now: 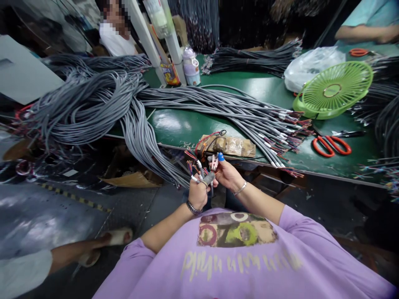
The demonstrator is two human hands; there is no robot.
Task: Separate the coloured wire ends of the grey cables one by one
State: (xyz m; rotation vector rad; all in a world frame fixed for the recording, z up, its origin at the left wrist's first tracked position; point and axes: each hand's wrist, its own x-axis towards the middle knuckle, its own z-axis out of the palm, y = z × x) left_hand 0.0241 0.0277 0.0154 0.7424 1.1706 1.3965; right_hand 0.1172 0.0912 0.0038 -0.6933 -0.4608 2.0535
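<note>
Just short of the bench's (174, 122) near edge, our left grip (198, 193) is closed around the cables (158, 158), whose long axis runs far-left, while our right grip (230, 174) sits just right of their ends, its pinch being too small to tell.

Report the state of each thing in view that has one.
Left grip: closed on gray cable
Right grip: partly bent, hold unclear
Colored wires: splayed
Cable bundle: stretched out
Cable heap: looped
Nearest scissors: lying flat, blade opening unclear
Green fan: tilted, running or off unclear
Bottle: upright
Plastic bag: crumpled
</note>
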